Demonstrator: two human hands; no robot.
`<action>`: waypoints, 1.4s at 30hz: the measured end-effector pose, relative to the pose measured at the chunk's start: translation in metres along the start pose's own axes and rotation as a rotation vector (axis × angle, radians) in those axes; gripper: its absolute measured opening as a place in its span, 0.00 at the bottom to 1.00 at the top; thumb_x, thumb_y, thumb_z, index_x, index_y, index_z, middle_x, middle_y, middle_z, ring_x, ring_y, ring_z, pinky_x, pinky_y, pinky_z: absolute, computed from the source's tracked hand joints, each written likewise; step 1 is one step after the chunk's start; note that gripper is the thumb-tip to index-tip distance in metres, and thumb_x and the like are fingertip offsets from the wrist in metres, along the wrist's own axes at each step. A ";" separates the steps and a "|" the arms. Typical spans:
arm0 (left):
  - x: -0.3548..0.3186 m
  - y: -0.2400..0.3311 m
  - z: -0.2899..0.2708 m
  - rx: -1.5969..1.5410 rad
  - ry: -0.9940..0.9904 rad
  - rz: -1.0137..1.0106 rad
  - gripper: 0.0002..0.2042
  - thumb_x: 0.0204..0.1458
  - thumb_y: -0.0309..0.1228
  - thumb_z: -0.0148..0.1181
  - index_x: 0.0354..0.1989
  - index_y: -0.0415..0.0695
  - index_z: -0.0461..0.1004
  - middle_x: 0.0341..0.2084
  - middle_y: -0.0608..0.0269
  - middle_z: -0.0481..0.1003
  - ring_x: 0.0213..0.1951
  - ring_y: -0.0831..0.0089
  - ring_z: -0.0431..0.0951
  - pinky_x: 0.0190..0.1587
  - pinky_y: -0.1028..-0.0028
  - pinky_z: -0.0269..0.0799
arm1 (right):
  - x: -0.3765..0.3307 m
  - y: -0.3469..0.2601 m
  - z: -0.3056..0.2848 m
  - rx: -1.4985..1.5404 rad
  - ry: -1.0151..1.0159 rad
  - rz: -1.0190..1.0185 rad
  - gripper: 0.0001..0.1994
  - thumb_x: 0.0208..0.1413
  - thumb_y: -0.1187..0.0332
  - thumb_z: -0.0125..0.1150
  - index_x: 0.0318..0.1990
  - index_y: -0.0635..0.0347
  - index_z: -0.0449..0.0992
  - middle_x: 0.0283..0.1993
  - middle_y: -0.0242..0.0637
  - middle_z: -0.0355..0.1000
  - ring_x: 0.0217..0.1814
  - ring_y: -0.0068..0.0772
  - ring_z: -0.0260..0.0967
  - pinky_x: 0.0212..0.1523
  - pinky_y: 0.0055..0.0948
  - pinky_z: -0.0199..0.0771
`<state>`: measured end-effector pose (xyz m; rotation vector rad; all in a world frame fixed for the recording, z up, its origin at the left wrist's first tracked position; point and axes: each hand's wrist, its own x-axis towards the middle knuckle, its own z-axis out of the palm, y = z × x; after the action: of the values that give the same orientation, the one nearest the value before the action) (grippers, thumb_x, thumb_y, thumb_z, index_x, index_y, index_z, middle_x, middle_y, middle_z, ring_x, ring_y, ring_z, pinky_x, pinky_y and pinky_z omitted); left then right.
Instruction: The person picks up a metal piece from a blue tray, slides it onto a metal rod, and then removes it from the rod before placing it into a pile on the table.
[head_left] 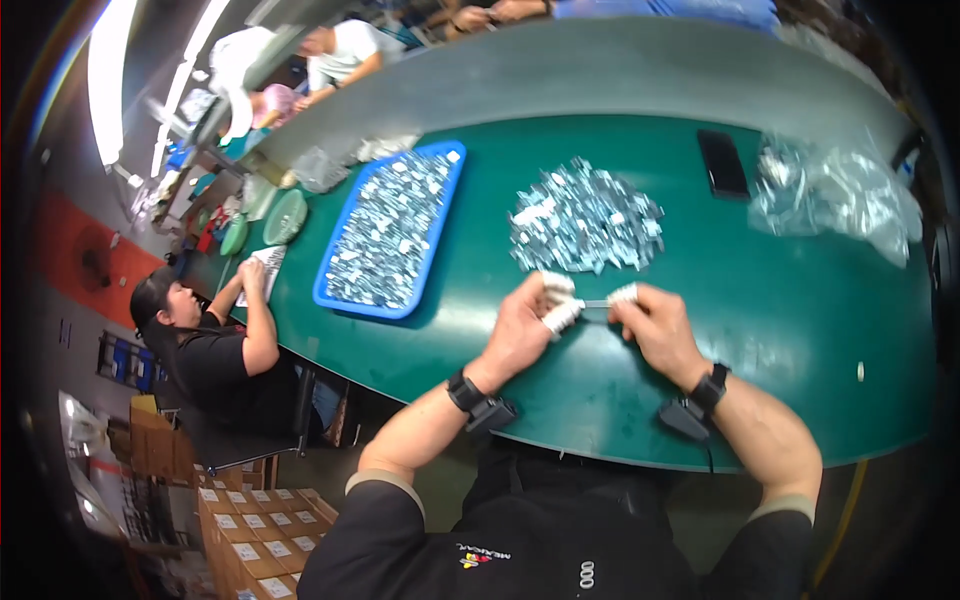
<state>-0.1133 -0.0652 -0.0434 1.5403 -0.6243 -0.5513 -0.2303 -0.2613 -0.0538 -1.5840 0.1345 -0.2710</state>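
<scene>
My left hand (522,322) and my right hand (660,328) meet over the green table, with white coverings on several fingertips. Between them they pinch a small, thin, grey metallic-looking piece (597,304), one end in each hand; its exact kind is too small to make out. Just beyond my hands lies a loose heap of small silvery-grey pieces (585,220). Left of the heap, a blue plastic tray (438,235) is filled with many similar pieces. Dark bands with a box-like device sit on both my wrists.
A black phone (722,164) and clear plastic bags (845,195) lie at the far right. One small pale piece (861,371) rests near the right edge. A co-worker (215,340) sits at the left, near green baskets (287,217). A grey raised ledge (600,75) borders the table's back.
</scene>
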 end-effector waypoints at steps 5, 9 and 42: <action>-0.001 -0.005 -0.008 0.059 -0.057 -0.011 0.10 0.60 0.23 0.63 0.50 0.41 0.78 0.37 0.65 0.80 0.35 0.79 0.80 0.39 0.77 0.77 | 0.009 -0.008 0.000 -0.052 -0.004 0.016 0.14 0.67 0.64 0.59 0.34 0.65 0.80 0.28 0.30 0.77 0.26 0.15 0.69 0.27 0.20 0.68; 0.001 -0.002 0.005 0.056 -0.044 0.015 0.08 0.60 0.24 0.64 0.47 0.40 0.78 0.37 0.67 0.81 0.36 0.82 0.79 0.36 0.81 0.73 | 0.004 -0.005 -0.006 -0.075 -0.051 0.097 0.17 0.68 0.60 0.59 0.31 0.64 0.80 0.25 0.30 0.76 0.25 0.15 0.69 0.26 0.20 0.68; 0.067 0.051 -0.223 1.151 0.537 0.399 0.12 0.56 0.28 0.67 0.49 0.42 0.81 0.37 0.55 0.82 0.39 0.65 0.82 0.43 0.69 0.77 | 0.003 -0.002 0.004 -0.023 0.070 0.113 0.18 0.69 0.55 0.57 0.31 0.60 0.79 0.25 0.28 0.76 0.24 0.12 0.66 0.23 0.14 0.62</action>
<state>0.0839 0.0510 0.0228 2.3957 -0.8407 0.6590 -0.2262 -0.2584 -0.0517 -1.5839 0.2814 -0.2374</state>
